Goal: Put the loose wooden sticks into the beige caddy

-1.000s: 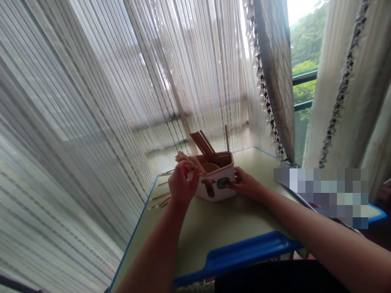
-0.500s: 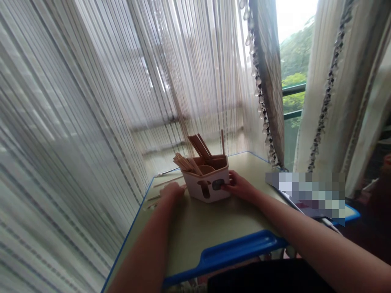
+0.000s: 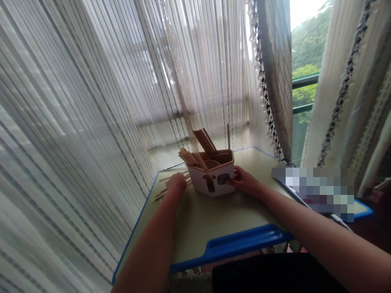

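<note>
A white and brown chopstick holder stands upright on the table. Bundles of wooden chopsticks lean out of its compartments, and one stands alone at the back right corner. My right hand grips the holder's right side, thumb on the front near a dark oval patch. Left of the holder, my left hand is closed over loose chopsticks lying on the table; their ends show on both sides of it. The hand itself hides its fingertips.
The pale table has a blue rim and a blue front groove. A blurred-out device with a white cable lies at the right. Striped sheer curtains hang close along the left and back edges.
My left hand has shifted slightly over the loose chopsticks and they have turned under it. The whole view has swung a little. My right hand keeps its grip on the holder.
</note>
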`<state>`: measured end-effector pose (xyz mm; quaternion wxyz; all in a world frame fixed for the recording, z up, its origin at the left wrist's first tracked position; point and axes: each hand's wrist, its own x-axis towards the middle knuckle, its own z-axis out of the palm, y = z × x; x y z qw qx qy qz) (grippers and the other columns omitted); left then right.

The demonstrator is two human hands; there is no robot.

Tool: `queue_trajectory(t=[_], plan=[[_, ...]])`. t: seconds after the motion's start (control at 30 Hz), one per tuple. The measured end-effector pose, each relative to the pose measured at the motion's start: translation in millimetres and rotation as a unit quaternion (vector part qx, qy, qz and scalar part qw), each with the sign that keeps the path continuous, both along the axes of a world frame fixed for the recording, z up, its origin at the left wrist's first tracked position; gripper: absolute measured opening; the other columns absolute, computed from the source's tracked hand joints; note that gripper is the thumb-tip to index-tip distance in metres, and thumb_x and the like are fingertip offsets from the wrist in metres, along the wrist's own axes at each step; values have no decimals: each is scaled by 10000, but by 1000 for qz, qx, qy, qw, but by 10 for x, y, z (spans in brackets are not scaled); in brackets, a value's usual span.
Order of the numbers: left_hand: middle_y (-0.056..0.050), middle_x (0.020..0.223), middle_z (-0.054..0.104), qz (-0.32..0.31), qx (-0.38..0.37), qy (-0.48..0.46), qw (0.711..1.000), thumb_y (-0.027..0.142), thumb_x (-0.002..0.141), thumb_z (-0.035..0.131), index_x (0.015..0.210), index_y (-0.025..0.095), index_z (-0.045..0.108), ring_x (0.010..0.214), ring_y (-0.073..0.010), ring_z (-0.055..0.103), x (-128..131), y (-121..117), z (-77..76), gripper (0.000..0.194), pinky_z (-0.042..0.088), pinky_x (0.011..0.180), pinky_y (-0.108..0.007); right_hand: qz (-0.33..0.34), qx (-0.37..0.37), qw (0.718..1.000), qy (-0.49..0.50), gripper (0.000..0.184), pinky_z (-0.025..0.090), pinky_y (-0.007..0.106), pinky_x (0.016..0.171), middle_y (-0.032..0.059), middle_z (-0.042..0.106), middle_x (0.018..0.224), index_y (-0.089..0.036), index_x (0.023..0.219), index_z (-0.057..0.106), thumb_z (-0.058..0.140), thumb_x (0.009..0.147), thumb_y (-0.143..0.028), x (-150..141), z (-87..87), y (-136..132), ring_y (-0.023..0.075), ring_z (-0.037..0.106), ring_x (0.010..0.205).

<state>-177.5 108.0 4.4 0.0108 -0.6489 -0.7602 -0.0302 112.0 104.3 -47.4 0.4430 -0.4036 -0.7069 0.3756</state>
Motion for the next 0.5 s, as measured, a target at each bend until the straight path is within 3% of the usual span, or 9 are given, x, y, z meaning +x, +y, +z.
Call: queue_trajectory(t=[0.13,0.27,0.37,0.5], plan=[[-136,1032,651,41,125,-2,991,292,902,321,1013,193,640,957,-274,610,33,-78,103,352,444,766,-387,0,-2,1000,6,476,550,345,734,53,643,1021,-242,1041,452,713,685,-419,-12,17,-20,194,655,846],[-100,945,673,46,259,-23,964,340,887,384,947,215,664,864,-238,623,56,-145,204,312,440,717,-338,3,-2,1000,10,489,550,352,724,55,643,1022,-241,1053,448,711,683,-422,-15,3,-8,195,656,833],[-84,899,683,24,252,-40,967,357,852,453,893,217,678,830,-217,623,75,-162,229,268,426,691,-301,8,-4,1000,15,487,548,346,720,56,643,1033,-244,1053,445,705,684,-427,-14,-1,-2,192,657,834],[-87,781,682,-46,142,-57,987,386,829,496,791,182,704,738,-191,618,87,-149,191,294,407,660,-271,9,-7,1000,16,484,547,343,724,56,644,1038,-244,1049,445,704,683,-427,-14,6,-8,193,658,847]])
